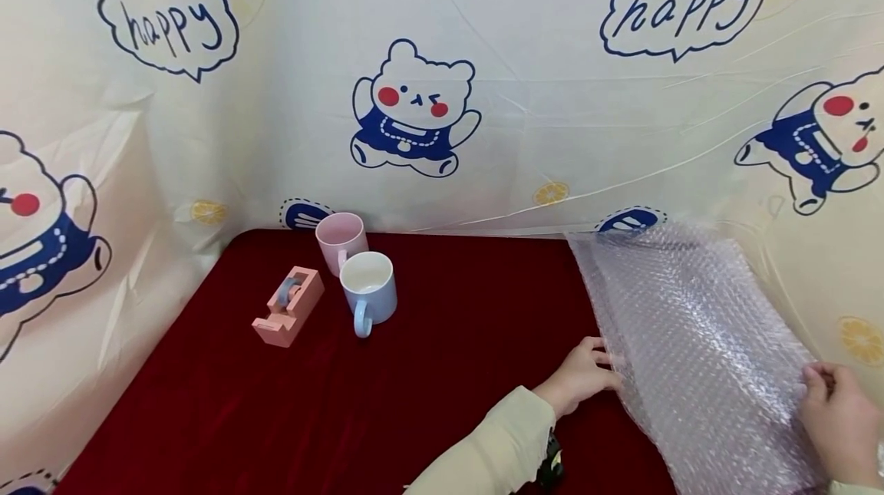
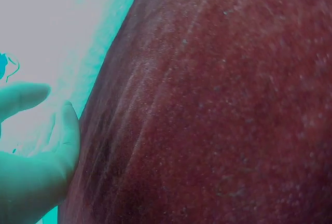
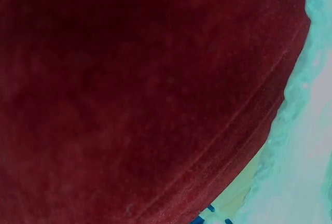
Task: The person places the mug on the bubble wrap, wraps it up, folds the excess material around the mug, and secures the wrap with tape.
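A sheet of clear bubble wrap (image 1: 697, 349) stretches along the right side of the red cloth in the head view. My left hand (image 1: 578, 378) holds its left edge, the fingertips partly seen through the film. On the opposite edge, my right hand (image 1: 839, 418) pinches the wrap between thumb and fingers. The left wrist view catches the thumb and fingers of the left hand (image 2: 46, 151) at its left side. From the right wrist, the right hand is out of sight; a pale crinkled strip borders the cloth there.
Toward the back left stand a pink mug (image 1: 340, 238) and a light blue mug (image 1: 371, 292), close together. A pink tape dispenser (image 1: 290, 307) lies left of them. The red cloth (image 1: 442, 380) covers the table, and a printed curtain (image 1: 525, 96) surrounds it on three sides.
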The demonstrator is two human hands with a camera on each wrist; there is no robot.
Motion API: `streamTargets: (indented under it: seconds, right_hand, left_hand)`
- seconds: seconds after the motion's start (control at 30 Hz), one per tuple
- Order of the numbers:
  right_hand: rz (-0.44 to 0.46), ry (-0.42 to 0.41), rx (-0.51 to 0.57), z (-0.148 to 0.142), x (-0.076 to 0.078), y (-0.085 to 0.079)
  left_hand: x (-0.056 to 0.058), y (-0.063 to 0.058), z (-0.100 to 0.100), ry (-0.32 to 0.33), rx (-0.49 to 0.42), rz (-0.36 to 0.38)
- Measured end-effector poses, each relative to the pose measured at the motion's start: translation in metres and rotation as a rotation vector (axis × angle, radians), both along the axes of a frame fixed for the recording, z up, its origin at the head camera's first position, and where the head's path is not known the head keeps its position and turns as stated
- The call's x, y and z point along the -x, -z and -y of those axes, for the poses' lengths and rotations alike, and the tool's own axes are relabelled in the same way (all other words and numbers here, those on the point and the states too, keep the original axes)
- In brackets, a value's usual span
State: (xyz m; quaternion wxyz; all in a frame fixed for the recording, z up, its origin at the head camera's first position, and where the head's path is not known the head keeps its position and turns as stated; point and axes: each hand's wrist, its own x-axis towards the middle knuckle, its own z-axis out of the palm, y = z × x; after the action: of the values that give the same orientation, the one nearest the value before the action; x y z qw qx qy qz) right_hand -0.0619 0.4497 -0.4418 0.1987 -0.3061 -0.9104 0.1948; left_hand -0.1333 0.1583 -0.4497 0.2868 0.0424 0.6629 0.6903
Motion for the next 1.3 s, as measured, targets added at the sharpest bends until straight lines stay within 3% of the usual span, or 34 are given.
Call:
streamTargets:
  seconds: [0.2, 0.57, 0.83, 1.0, 1.3]
  right_hand:
    - [-0.011, -0.014, 0.039, -0.001, -0.002, -0.006]
    - [-0.023, -0.090, 0.006, 0.001, 0.002, -0.008]
    - [-0.088, -0.235, 0.005, -0.001, 0.000, -0.004]
    - [-0.098, -0.304, 0.027, 0.000, 0.001, -0.002]
    - [-0.132, -0.415, 0.056, 0.009, 0.009, -0.003]
  left_hand:
    - [0.000, -0.005, -0.001, -0.028, -0.024, 0.052]
    - [0.006, -0.002, 0.008, 0.085, -0.150, 0.101]
    - [0.013, 0.001, 0.024, -0.022, -0.278, 0.177]
    - [0.020, 0.003, 0.039, -0.056, -0.203, 0.148]
    - [0.033, 0.002, 0.064, -0.040, -0.070, 0.080]
